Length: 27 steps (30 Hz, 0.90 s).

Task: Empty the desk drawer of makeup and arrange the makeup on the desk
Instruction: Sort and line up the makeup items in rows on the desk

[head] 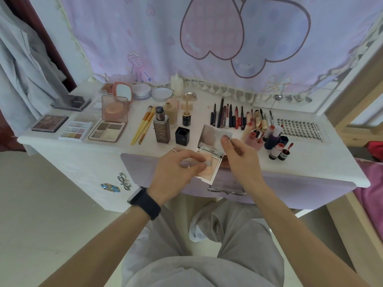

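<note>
At the centre of the frame, the silver square powder compact [214, 137] stood open over the front edge of the white desk [99, 150]. The left hand [176, 168] pinched a peach sponge puff [207, 159] above its pan. The right hand [238, 156] pinched the mirrored lid's right corner.

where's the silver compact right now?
Head view, centre front of the desk: the silver compact sits open between both hands, right hand pinching its lid, left hand holding the puff over its pan; black square pot just left.
</note>
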### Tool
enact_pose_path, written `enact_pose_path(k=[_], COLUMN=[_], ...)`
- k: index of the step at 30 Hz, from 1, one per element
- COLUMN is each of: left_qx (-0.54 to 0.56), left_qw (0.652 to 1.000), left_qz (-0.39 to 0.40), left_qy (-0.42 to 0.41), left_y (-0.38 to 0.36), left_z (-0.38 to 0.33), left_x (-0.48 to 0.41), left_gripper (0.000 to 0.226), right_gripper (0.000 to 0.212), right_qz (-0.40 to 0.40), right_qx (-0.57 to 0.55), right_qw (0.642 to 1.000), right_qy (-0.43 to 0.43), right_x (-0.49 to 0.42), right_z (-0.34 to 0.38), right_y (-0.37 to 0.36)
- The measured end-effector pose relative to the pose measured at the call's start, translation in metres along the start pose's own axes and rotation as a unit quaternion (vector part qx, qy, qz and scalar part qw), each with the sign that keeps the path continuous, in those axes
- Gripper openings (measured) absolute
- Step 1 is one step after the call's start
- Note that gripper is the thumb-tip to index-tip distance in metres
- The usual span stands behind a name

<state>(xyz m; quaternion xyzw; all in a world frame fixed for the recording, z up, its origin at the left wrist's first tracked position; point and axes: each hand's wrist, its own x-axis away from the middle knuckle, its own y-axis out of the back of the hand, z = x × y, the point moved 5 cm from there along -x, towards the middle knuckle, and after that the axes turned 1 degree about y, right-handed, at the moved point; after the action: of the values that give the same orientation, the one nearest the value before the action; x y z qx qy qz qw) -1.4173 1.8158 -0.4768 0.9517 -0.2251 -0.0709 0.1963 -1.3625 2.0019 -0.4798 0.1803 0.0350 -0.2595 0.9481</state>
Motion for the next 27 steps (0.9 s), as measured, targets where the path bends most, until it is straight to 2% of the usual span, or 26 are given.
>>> enact_pose_path(k=[7, 11, 15, 19, 21, 23, 27], left_qx=[-0.06, -0.08, -0.136, -0.234, -0.268, -0.28, -0.29], left_qw=[0.996, 0.995, 0.988, 0.97, 0.96, 0.956, 0.955], left_qz=[0.048, 0.058, 0.045, 0.042, 0.018, 0.0, 0.005], left_qy=[-0.041, -0.035, -0.049, -0.057, -0.077, -0.087, -0.053], left_y=[-0.001, -0.003, -0.003, -0.001, 0.003, 0.008, 0.016], left_z=[-0.008, -0.009, -0.017, -0.023, -0.028, -0.031, -0.023], left_x=[0.0, 0.0, 0.004, 0.008, 0.01, 0.011, 0.017], left_gripper=[0.021, 0.017, 0.015, 0.042, 0.04, 0.044, 0.071], right_gripper=[0.045, 0.048, 0.036, 0.031, 0.031, 0.029, 0.025], right_qz=[-0.002, 0.002, -0.001, 0.021, 0.032, 0.039, 0.055], right_qx=[-0.05, -0.059, -0.097, -0.169, -0.205, -0.214, -0.229], right_qw=[0.998, 0.997, 0.992, 0.981, 0.973, 0.971, 0.968], right_qy=[-0.049, -0.054, -0.079, -0.091, -0.099, -0.097, -0.082], right_x=[0.003, 0.004, 0.004, 0.007, 0.011, 0.015, 0.026], right_z=[-0.006, -0.004, -0.003, 0.007, 0.012, 0.015, 0.022], right_y=[-0.001, -0.002, -0.003, -0.009, -0.012, -0.014, -0.024])
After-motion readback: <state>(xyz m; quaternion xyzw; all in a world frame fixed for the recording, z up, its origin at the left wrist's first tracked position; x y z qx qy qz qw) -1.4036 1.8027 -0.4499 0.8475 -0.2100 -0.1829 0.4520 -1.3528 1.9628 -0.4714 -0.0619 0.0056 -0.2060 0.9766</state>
